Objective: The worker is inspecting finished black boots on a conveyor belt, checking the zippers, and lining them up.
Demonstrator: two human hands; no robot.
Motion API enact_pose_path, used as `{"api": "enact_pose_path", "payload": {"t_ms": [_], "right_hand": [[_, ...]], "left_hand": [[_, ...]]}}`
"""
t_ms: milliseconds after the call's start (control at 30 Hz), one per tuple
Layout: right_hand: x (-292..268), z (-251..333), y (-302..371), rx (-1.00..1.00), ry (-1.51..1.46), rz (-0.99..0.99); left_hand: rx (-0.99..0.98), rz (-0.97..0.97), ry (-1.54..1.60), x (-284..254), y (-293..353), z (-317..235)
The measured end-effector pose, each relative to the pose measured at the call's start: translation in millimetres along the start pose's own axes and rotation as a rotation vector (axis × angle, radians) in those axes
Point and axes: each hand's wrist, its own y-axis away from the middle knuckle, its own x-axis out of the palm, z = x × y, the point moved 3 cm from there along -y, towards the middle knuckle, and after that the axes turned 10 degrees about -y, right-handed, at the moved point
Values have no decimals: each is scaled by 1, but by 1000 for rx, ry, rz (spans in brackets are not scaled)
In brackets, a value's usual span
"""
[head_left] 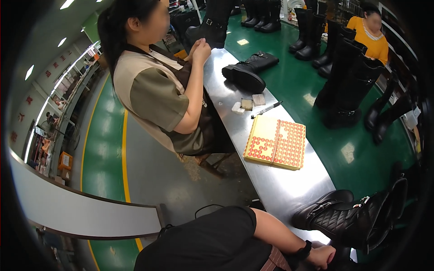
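Note:
My left hand [322, 256], with a black band on its wrist, is low at the right edge of the bench. Its fingers are curled in, and what they hold, if anything, is hidden against dark material. Just beyond it lie black quilted boots [350, 222] with buckles and straps, on their sides across the bench end. My right hand is out of view. Farther up the metal bench [312, 180] sits a stack of yellow sheets [275, 142] of round red stickers, held by a band.
A co-worker [158, 99] sits at the bench's left side, hands together near an upright boot [210, 31]. Another black boot [248, 72] lies beside small blocks [246, 104] and a pen [266, 109]. Tall boots [348, 81] stand on the green surface; another person [368, 38] is beyond.

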Motion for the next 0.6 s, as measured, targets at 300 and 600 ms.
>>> {"api": "enact_pose_path", "payload": {"t_ms": [300,600], "right_hand": [[25,-62,34,440,91,255],[32,-72,37,1015,85,359]], "left_hand": [[-46,228,-64,11,-37,26],[-228,391,-121,13,-35,17]]}}
